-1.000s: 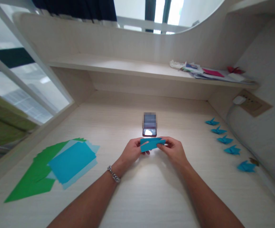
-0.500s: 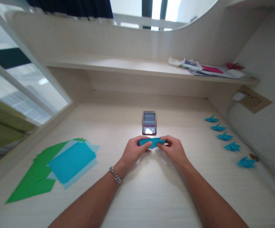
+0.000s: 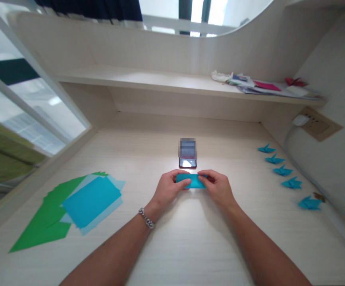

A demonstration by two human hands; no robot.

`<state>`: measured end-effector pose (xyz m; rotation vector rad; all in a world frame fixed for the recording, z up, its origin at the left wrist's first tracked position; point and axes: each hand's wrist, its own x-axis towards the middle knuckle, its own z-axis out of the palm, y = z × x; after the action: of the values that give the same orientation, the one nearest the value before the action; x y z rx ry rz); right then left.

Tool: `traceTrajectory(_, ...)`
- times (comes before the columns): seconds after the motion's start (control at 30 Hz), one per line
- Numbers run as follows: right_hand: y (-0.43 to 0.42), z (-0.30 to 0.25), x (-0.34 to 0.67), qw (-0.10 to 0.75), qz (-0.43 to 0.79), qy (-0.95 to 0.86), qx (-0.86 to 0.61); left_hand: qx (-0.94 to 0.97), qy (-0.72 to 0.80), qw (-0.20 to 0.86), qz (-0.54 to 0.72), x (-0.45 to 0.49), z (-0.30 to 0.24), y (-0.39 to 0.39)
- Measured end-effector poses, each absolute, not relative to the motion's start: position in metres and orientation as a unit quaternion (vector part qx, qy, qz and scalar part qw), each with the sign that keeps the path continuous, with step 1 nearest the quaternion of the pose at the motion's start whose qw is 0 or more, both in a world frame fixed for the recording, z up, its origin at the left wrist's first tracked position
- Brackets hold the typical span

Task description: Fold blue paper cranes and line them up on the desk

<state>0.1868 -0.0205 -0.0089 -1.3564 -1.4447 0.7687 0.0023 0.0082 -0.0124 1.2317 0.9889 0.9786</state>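
Note:
A small folded piece of blue paper is held between both hands, just above or on the desk; I cannot tell which. My left hand pinches its left end, thumb on the near face and fingers behind. At the right end, my right hand grips it the same way, with the thumb in front. The strip looks flat and rectangular, its long side running left to right. Right behind it lies a phone, its screen partly blurred out.
On the left, blue sheets lie over green sheets. Several folded blue paper cranes line the right side, beside a grey cable running from a wall socket. A shelf with papers crosses the back.
The blue paper has turned or flattened and now shows a smoother, taller rectangular face. My right thumb and fingers have shifted slightly on its right end. The left hand stays almost still.

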Motion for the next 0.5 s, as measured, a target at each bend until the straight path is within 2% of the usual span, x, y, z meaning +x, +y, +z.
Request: traceTrajectory(0.5, -0.0223, -0.0058, 0.1912, 0.475, 0.282, -0.633, -0.543, 0.556, 0.405, 0.58, 0.437, 0.0, -0.0095, 0.0086)
